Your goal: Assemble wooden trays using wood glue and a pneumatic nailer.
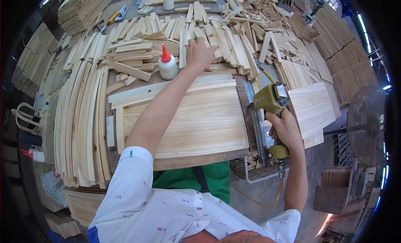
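Note:
My left hand reaches over the pile of short wooden strips, thumb apart from the bent fingers. Its fingertips lie on the strips, and no strip is lifted. My right hand grips the handle of an olive-green pneumatic nail gun, held at the right edge of the bench. Between my arms lies a flat wooden panel, with strips along its far and left edges. A thin whitish line, like glue, runs near its front and right edges. A white glue bottle with a red nozzle stands beyond the panel.
Long wooden strips are stacked at the left. Wooden boards lie at the right, past the nail gun. A yellow air hose hangs from the gun. Another glue bottle stands at the far side. A fan is at the right.

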Demonstrator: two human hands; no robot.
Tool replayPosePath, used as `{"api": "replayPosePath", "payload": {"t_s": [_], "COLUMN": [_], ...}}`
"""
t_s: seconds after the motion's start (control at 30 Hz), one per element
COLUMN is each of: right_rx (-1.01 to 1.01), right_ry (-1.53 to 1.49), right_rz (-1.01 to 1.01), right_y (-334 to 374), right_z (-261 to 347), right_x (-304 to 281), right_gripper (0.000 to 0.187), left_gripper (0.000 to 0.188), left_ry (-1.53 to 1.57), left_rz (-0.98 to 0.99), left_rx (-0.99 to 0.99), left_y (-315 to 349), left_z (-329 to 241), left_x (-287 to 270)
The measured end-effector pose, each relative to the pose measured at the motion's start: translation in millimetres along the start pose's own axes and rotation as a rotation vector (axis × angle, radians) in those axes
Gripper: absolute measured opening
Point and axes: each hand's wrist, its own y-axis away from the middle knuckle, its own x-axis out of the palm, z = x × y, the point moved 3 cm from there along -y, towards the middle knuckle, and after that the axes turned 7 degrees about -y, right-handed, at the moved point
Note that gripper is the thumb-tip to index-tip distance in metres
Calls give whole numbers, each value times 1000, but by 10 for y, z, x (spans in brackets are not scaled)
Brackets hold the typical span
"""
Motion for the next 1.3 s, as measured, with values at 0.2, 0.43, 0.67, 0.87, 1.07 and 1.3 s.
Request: {"api": "replayPosePath", "payload": {"t_s": [0.2, 0.43, 0.67, 0.87, 1.07, 1.3], "right_rx": [17, 71, 57, 42, 51, 30], "right_ry": [-23, -40, -34, 2, 21, 7], "right_rz": [7, -25, -14, -16, 4, 3], "right_y": [-31, 1, -28, -2, -7, -10], "right_z": [1, -24, -32, -30, 14, -7], "right_x": [29, -62, -21, -8, 10, -1], "right_gripper": [29, 29, 31, 32, 30, 31], "left_gripper": [50, 40, 45, 50, 57, 53], "left_ry": [-27, 23, 40, -48, 90, 139], "left_rz": [242, 285, 611, 540, 567, 557], "left_rx": [-85, 162, 11, 140, 149, 193], "left_y": [-122, 1445, 2186, 1763, 1885, 1946], "left_z": [70, 37, 104, 93, -270, -639], "left_x": [-33, -625, -818, -529, -332, 25]}}
